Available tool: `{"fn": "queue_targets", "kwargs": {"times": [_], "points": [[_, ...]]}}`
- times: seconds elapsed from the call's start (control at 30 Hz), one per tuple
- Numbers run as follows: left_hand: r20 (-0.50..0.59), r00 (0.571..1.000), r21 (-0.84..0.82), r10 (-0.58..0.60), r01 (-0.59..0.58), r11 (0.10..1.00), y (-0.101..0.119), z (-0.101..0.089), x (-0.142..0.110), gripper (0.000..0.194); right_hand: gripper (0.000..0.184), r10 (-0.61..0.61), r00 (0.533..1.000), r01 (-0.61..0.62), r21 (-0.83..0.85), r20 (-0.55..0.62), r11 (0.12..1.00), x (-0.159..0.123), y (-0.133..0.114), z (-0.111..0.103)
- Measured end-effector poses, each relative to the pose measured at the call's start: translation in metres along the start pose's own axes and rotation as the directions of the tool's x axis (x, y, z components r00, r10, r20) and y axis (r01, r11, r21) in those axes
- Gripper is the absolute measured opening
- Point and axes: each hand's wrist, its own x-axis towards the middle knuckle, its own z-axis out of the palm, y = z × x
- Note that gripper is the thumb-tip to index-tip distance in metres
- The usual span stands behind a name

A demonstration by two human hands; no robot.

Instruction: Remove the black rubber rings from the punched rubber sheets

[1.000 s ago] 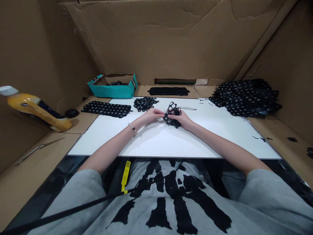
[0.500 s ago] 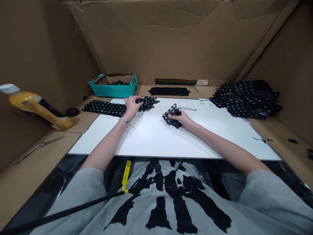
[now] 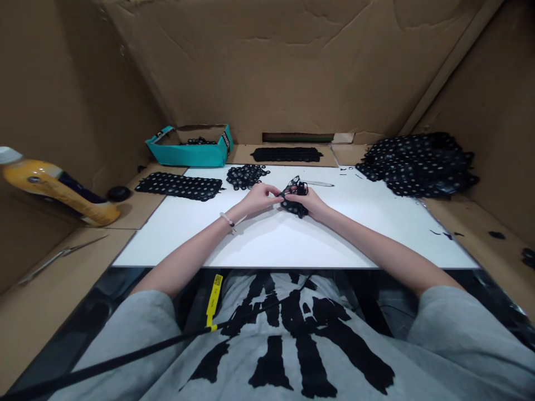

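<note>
The gathered piece of black fabric with pale spots (image 3: 293,208) is over the middle of the white tabletop (image 3: 292,245), clamped in the right hand's (image 3: 311,204) fingers. The left hand's (image 3: 259,199) fingertips meet its left edge; I cannot tell whether they pinch it or something small. The piece looks unfinished, being bunched up in hand, and a heap of small black rings (image 3: 246,177) lies loose beyond the left hand. One flat spotted black panel (image 3: 179,185) lies at left, apparently done; a large spotted black pile (image 3: 422,166) sits at right. A teal cardboard box (image 3: 188,156) holds more rings. A slim pale pen-like tool (image 3: 321,184) lies just behind the right hand; nothing blocks the hands.
</note>
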Motion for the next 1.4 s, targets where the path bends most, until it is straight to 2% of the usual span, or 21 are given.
{"fn": "queue_targets", "kwargs": {"times": [0.13,0.33,0.4,0.5,0.57,0.63,0.67,0.73,0.77,0.8,0.9,0.97,1.03,1.13,1.2,1.27,1.4], "points": [[-0.051,0.998,-0.036,-0.045,0.043,0.998,-0.006,-0.004,0.001,0.033,0.049,-0.027,0.999,0.027,0.002,0.016,1.000,-0.001,-0.002,0.001],[-0.090,0.990,0.093,0.111,-0.103,0.990,-0.009,0.000,0.001,0.024,0.049,-0.035,0.999,0.035,-0.035,0.018,0.999,-0.001,-0.001,0.000],[-0.100,0.993,0.049,0.067,-0.062,0.997,-0.010,0.001,0.004,0.024,0.046,-0.020,1.000,0.020,-0.064,-0.002,0.998,0.000,-0.001,0.000],[-0.137,0.982,-0.133,-0.132,0.114,0.985,-0.017,-0.006,0.010,0.023,0.043,0.024,0.999,-0.027,-0.071,-0.047,0.997,0.001,-0.001,0.000],[-0.214,0.933,-0.267,-0.290,0.229,0.936,-0.029,-0.018,0.014,0.024,0.043,0.040,0.997,-0.044,-0.066,-0.063,0.997,0.002,-0.001,0.000],[-0.357,0.846,-0.346,-0.396,0.274,0.897,-0.046,-0.036,0.017,0.025,0.042,0.042,0.997,-0.047,-0.066,-0.071,0.997,0.002,-0.001,-0.001],[-0.449,0.796,-0.346,-0.406,0.264,0.900,-0.056,-0.046,0.018,0.024,0.043,0.044,0.996,-0.049,-0.067,-0.074,0.997,0.002,0.000,-0.001],[-0.627,0.698,-0.243,-0.346,0.247,0.938,-0.074,-0.063,0.016,0.019,0.043,0.053,0.996,-0.059,-0.070,-0.077,0.996,0.002,0.000,-0.002],[-0.661,0.685,-0.173,-0.308,0.260,0.950,-0.082,-0.070,0.015,0.017,0.043,0.057,0.995,-0.063,-0.072,-0.079,0.995,0.002,0.001,-0.002],[-0.673,0.689,-0.098,-0.269,0.277,0.956,-0.087,-0.074,0.013,0.015,0.043,0.057,0.995,-0.063,-0.076,-0.078,0.995,0.002,0.001,-0.002],[-0.638,0.745,0.087,-0.194,0.320,0.944,-0.091,-0.077,0.008,0.012,0.043,0.051,0.996,-0.057,-0.078,-0.071,0.995,0.002,0.001,-0.003],[-0.630,0.764,0.162,-0.139,0.304,0.939,-0.082,-0.074,0.007,0.013,0.041,0.055,0.996,-0.059,-0.068,-0.069,0.996,0.001,0.000,-0.002],[-0.589,0.806,0.202,-0.055,0.213,0.956,-0.065,-0.068,0.007,0.015,0.040,0.061,0.995,-0.065,-0.060,-0.073,0.996,0.001,-0.001,-0.002],[-0.378,0.921,0.200,0.097,-0.021,0.980,-0.032,-0.051,0.006,0.019,0.037,0.055,0.995,-0.060,-0.060,-0.081,0.996,0.000,-0.002,0.000],[-0.187,0.967,0.191,0.174,-0.138,0.972,-0.010,-0.035,0.002,0.022,0.034,0.045,0.996,-0.049,-0.061,-0.078,0.997,0.000,-0.002,0.000],[-0.078,0.978,0.216,0.193,-0.172,0.961,0.007,-0.017,-0.003,0.026,0.031,0.028,0.997,-0.032,-0.059,-0.065,0.998,0.000,-0.003,0.001],[-0.077,0.989,0.185,0.125,-0.109,0.977,0.021,0.006,-0.010,0.025,0.029,-0.009,1.000,0.008,-0.031,-0.016,0.999,-0.001,-0.003,0.000]]}}
